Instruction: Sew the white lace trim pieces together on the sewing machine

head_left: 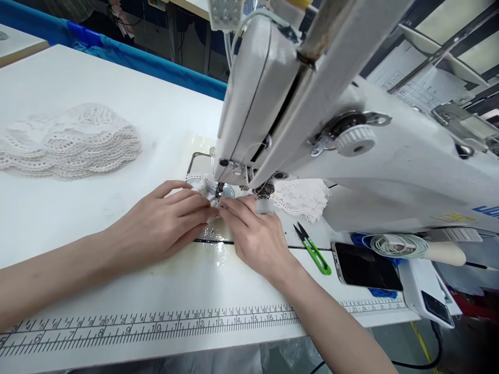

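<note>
A small piece of white eyelet lace (201,183) lies bunched beneath the presser foot (220,190) of a white sewing machine (253,93). My left hand (173,221) is closed on the lace's left side, fingers bent together with their tips beside the foot. Just right of the foot, my right hand (259,234) pinches the lace close to the needle area; its fingertips are partly hidden behind the machine's parts. The two hands nearly touch at the front of the foot. More white lace (302,198) spreads under the machine arm, right of my right hand.
A stack of scalloped eyelet lace (78,143) lies on the left of the white table (128,291). Green thread snips (313,249), a phone (368,265), a coiled cable (397,245) and a white device (424,293) lie to the right. A printed ruler (163,327) runs along the front edge.
</note>
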A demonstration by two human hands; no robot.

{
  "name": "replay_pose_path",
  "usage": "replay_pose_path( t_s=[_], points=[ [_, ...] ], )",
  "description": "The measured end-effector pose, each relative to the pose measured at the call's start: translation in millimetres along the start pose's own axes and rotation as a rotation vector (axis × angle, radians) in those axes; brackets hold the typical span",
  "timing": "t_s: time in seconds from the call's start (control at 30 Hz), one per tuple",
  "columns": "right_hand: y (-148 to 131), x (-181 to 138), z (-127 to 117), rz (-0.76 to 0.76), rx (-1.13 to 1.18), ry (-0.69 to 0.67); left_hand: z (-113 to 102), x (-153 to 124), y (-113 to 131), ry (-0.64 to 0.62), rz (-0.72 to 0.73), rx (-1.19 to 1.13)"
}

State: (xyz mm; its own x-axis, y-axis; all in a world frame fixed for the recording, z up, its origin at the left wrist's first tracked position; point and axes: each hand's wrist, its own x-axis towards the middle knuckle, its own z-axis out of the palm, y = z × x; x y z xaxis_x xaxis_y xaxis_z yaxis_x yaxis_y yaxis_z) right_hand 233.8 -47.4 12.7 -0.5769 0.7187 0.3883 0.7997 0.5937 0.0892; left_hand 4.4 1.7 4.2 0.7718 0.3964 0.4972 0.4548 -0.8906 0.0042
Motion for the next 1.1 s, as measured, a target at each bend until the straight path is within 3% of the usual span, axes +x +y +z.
replay_pose_path(
  t_s=[0.43, 1.1],
  points=[
    [1.8, 1.4, -1.2, 0.013, -0.002, -0.067, 2.0, -4.0, -0.8, -0.01, 0.054, 0.11],
    [2.0, 1.5, 1.1, -0.001, 0.005, 0.014, 2.8, -7.3, 0.0, 0.069, 0.002, 0.008]
  ],
)
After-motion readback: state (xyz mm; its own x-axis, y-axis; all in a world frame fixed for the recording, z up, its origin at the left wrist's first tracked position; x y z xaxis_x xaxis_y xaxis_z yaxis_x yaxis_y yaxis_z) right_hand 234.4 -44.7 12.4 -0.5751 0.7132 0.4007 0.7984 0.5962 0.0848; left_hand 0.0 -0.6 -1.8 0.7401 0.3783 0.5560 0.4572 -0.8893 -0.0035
